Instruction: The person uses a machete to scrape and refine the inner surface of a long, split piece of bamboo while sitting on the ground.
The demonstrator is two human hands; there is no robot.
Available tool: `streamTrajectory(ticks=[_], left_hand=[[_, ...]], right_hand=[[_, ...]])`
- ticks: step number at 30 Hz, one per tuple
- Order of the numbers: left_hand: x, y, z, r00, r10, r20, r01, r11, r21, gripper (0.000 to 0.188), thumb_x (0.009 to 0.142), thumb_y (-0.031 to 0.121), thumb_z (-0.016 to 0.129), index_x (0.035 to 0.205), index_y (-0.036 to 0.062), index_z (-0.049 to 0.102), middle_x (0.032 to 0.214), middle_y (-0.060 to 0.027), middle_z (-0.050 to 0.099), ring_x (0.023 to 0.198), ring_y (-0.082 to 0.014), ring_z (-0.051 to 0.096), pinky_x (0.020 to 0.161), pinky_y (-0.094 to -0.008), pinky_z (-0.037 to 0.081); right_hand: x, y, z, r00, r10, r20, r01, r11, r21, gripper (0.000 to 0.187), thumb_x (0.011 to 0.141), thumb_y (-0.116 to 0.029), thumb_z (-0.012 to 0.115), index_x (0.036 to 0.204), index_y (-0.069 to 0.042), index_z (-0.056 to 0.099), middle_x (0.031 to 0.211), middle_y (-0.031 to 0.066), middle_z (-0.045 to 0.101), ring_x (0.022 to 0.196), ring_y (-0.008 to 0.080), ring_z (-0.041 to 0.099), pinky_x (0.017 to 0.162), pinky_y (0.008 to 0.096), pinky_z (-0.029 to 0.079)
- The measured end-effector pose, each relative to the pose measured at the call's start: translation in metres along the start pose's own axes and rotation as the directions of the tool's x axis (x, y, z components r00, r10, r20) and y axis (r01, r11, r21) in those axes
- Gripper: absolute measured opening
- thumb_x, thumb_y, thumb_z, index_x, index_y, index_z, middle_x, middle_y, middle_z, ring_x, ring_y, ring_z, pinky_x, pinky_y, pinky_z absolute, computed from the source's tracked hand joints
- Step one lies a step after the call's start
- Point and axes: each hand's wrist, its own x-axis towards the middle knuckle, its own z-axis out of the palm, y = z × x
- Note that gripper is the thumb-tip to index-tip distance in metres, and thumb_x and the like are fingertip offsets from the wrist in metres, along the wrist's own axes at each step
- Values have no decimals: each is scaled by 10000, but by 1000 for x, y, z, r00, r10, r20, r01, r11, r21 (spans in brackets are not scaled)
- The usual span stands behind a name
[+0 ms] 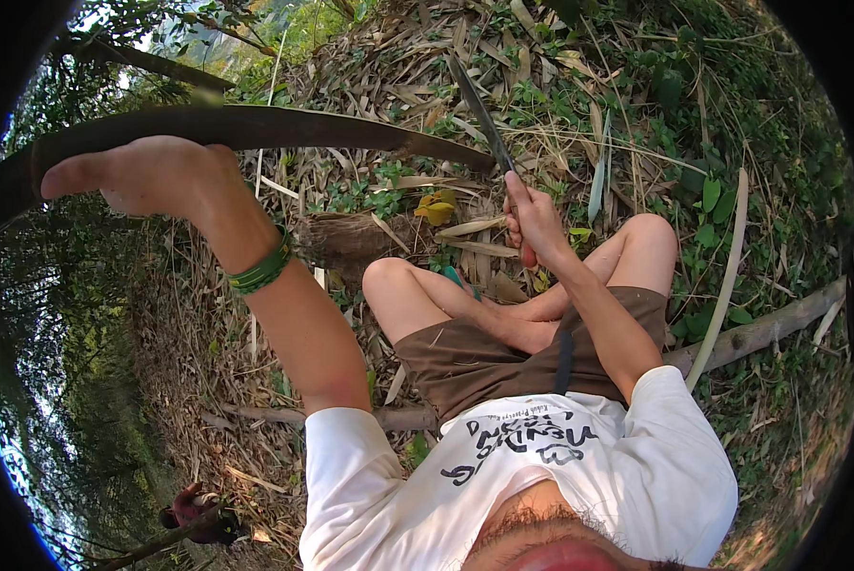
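Observation:
My left hand (151, 181) is raised at the far left and grips a long, dark bamboo-like pole (294, 129). Its fingers are partly hidden behind the pole. The pole looks curved across the picture and tapers to an end in front of me. In my right hand (541, 221), above my crossed legs, is a machete (481, 107) held by its reddish handle, the dark blade pointing up and away. The pole's tapered end meets the blade in the picture; whether they touch, I cannot tell.
A short log (351, 240) lies before my knees, beside a yellow leaf (436, 206). At my right are a thick branch (779, 328) and a pale curved strip (729, 276). Dry leaves cover the ground. Another person (201, 514) is at the lower left.

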Motion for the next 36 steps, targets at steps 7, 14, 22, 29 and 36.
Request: streamTrajectory(ticks=[7,14,22,29,36], left_hand=[[-18,38,-20,912,-35,408,69,995,-67,686,879,814,332,716,154,238,597,41,260,527,-111,217,548,-297,305],[-22,26,-39,774,-66,630,412,808,-421,776,819,870,307,759,122,502,602,-24,508,473,-108,411,435,-256,362],[-19,29,-85,345,298,890,783,431,-448,856,529,909,649,772,140,363,637,47,266,563,-93,210,505,-274,169],[-25,30,-99,259,381,888,775,466,-426,898,454,888,715,799,141,354,655,44,286,584,-101,220,527,-276,172],[-27,41,-102,195,422,886,711,561,-424,896,443,911,685,811,158,368,631,45,321,550,-99,272,494,-267,204]], right_hand=[[-54,-6,26,971,-228,69,237,955,-178,530,971,-515,545,726,-46,522,526,-4,501,414,78,470,401,253,365],[-83,-55,50,903,-396,164,428,809,-404,585,954,-533,563,694,-10,537,522,49,487,475,139,457,466,319,369],[-84,-39,54,865,-435,250,502,741,-447,649,943,-552,552,686,43,580,536,155,534,497,246,512,524,409,422],[-54,-8,25,950,-285,125,308,802,-512,626,968,-512,533,668,37,543,510,80,440,497,177,421,499,366,366],[-69,-36,47,879,-412,242,477,732,-487,619,971,-504,529,669,37,546,512,96,463,510,180,434,513,365,377]])
